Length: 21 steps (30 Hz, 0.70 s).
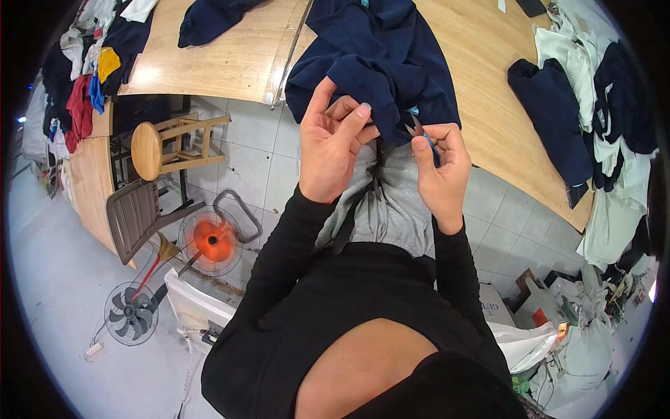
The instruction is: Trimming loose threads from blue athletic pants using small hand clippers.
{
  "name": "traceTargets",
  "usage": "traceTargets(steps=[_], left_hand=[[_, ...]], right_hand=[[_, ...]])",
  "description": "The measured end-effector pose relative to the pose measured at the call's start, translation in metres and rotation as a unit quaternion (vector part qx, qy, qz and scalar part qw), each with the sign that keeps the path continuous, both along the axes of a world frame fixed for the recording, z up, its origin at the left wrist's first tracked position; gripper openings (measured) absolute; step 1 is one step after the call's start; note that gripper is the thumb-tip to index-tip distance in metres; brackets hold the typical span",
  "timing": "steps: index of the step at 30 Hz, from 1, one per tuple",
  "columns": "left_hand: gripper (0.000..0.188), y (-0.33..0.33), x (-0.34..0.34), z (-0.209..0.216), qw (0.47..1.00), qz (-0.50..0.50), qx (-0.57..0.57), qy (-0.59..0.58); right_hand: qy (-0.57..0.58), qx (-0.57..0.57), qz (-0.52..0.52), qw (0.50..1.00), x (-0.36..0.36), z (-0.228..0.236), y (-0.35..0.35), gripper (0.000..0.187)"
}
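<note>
A navy blue garment (373,59) lies bunched over the front edge of the wooden table, its near part hanging toward my lap. My left hand (329,150) is closed on its near edge, the cloth pinched between thumb and fingers. In my right hand (444,171) is a pair of small thread snips (419,128) with a blue handle, the blades pointing up and left. Their tips are close to the cloth, beside a small light-blue spot on it. Whether the blades touch the fabric or a thread is too small to tell.
More dark clothes lie on the table (488,70), with a navy piece (551,119) and white cloth (569,56) at right. A wooden stool (146,151), a brown chair (132,220), an orange fan (213,241) and a grey fan (131,313) stand at left. Bags and boxes crowd the lower right.
</note>
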<state>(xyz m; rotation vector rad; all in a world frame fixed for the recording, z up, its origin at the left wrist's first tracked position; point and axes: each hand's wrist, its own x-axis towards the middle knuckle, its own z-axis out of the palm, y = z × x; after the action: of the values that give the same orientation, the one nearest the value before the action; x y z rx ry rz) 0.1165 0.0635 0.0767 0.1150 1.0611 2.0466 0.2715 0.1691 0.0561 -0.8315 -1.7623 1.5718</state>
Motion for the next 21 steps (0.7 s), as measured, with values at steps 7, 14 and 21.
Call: traceTargets(steps=[7, 14, 21], left_hand=[[0.064, 0.0, -0.002, 0.001, 1.0, -0.014, -0.003, 0.013], [0.062, 0.002, 0.0, 0.002, 1.0, -0.015, -0.002, 0.026], [0.059, -0.004, 0.003, -0.007, 0.999, 0.003, 0.002, 0.044]], right_hand=[[-0.023, 0.027, -0.003, 0.999, -0.005, -0.001, 0.002, 0.028], [0.017, -0.003, -0.015, 1.0, -0.014, 0.0, 0.001, 0.027], [-0.002, 0.011, -0.022, 1.0, -0.013, -0.004, -0.001, 0.028]])
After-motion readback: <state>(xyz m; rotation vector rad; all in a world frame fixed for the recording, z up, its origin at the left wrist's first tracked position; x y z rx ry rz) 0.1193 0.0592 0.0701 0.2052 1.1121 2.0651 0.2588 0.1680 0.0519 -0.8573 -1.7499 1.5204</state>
